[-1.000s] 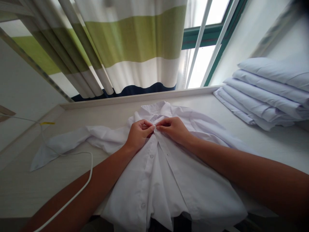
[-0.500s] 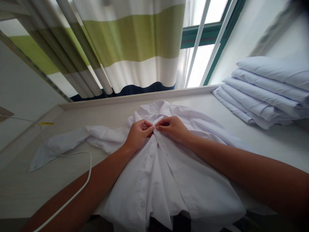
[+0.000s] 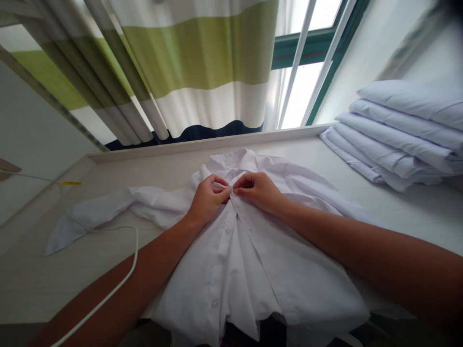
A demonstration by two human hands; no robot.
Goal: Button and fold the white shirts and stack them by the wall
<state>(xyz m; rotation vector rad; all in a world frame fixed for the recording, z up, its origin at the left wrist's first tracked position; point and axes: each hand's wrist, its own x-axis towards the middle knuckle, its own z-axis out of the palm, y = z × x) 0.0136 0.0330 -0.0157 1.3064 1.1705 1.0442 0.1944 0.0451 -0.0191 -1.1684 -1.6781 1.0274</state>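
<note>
A white shirt (image 3: 296, 274) lies front up across the table, its collar toward the window and its hem over the near edge. The lower front hangs apart, with buttons showing on the left side. My left hand (image 3: 210, 197) pinches the left front edge on the upper chest. Right beside it, my right hand (image 3: 258, 192) pinches the other front edge, the fingertips of both hands almost touching. Any button between the fingertips is too small to make out. One sleeve (image 3: 97, 209) stretches out to the left.
Folded white garments (image 3: 401, 137) are stacked at the back right of the pale table (image 3: 32, 279). A white cable (image 3: 135, 250) crosses the left side, over my left forearm. Behind the table's raised rim hang striped curtains (image 3: 202, 53).
Both hands keep their pinch on the shirt at nearly the same spot, with only slight finger movement. The view has shifted very slightly.
</note>
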